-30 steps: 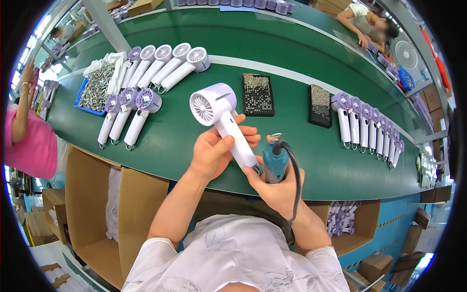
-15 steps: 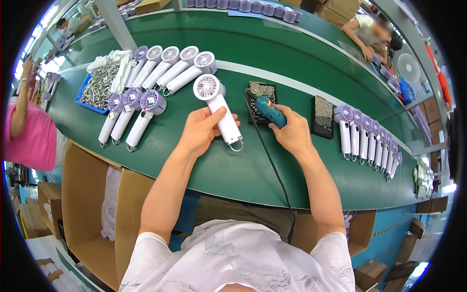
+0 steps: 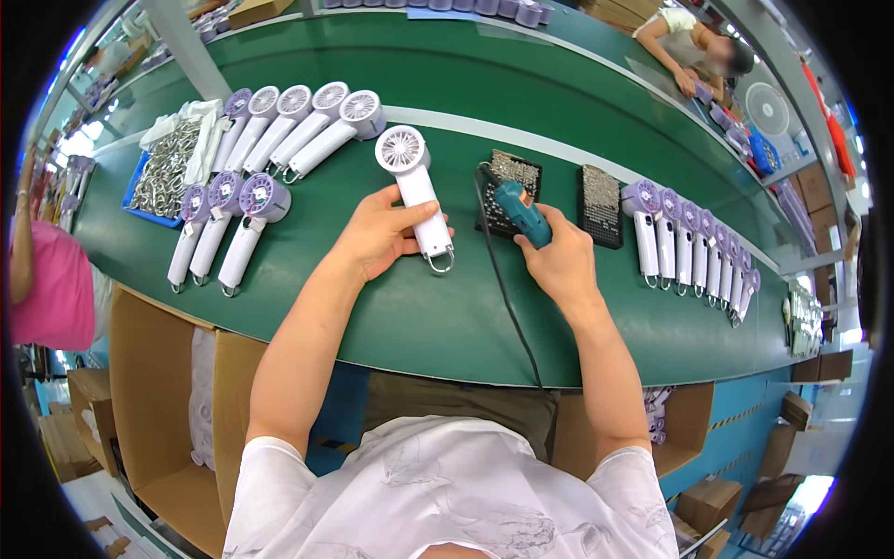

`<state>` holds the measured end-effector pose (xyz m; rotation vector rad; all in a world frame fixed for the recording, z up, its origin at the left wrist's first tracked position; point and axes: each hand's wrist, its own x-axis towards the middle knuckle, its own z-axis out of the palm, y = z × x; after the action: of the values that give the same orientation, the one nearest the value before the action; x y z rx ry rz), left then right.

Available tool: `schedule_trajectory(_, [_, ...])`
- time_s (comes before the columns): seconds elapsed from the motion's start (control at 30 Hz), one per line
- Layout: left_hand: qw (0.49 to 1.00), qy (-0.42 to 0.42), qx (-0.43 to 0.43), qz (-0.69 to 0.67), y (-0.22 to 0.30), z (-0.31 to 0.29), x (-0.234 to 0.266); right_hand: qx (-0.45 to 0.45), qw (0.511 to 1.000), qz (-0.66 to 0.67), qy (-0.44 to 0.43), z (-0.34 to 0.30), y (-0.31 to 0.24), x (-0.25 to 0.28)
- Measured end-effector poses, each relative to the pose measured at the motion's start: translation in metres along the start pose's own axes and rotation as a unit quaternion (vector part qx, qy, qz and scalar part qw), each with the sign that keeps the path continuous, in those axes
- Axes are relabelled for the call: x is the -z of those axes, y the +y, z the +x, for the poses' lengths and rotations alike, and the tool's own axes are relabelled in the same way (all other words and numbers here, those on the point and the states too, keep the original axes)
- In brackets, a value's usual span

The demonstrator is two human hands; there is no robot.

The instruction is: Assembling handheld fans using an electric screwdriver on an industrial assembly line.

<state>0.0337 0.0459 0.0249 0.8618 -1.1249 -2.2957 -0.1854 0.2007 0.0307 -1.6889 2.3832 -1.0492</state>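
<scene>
My left hand (image 3: 386, 233) is closed around the white handle of a handheld fan (image 3: 421, 200), its round grille tilted up and a metal loop at its lower end. In my right hand (image 3: 562, 256) is a teal electric screwdriver (image 3: 523, 212) with a black cord (image 3: 507, 298) trailing toward my body. Its front end lies over a black screw tray (image 3: 519, 168) full of small screws; whether the tip touches them I cannot tell. A second black screw tray (image 3: 601, 200) sits just right of my right hand.
Several fans (image 3: 303, 130) lie at the left, near a blue bin (image 3: 172, 182) of metal clasps. Another row of fans (image 3: 684, 233) lies at the right. Cardboard boxes (image 3: 163, 391) stand below the green table's (image 3: 447, 345) edge. A person (image 3: 689, 56) works across the table; another in pink (image 3: 56, 279) is at the left.
The whole view has shifted a little, moving the table items left in the picture. The fan in my left hand now stands more upright. Both hands keep their holds.
</scene>
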Motion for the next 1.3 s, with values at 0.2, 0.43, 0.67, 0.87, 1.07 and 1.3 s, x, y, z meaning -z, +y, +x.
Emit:
schedule_trajectory(0.2, [0.998,-0.029,-0.010,0.045,0.000,0.014,-0.007,0.016,0.999,0.028,0.011,0.010,-0.003,0.022])
schedule_trajectory(0.43, [0.993,-0.019,0.024,0.117,0.007,0.037,-0.028,-0.027,0.919,0.393,-0.018,0.044,0.006,0.063])
schedule_trajectory(0.67, [0.993,0.008,0.025,0.112,-0.006,0.039,-0.020,0.039,0.838,0.541,0.060,0.079,-0.010,0.056])
schedule_trajectory(0.87, [0.994,-0.014,0.015,0.103,-0.017,0.035,-0.003,0.021,0.747,0.661,0.068,0.075,-0.010,0.019])
schedule_trajectory(1.07, [0.992,-0.065,0.010,0.106,-0.039,0.038,-0.033,0.041,0.773,0.612,0.162,0.044,0.023,0.044])
schedule_trajectory(1.3, [0.991,-0.044,0.009,0.129,-0.037,0.039,-0.034,0.024,0.789,0.588,0.178,0.032,0.047,0.046])
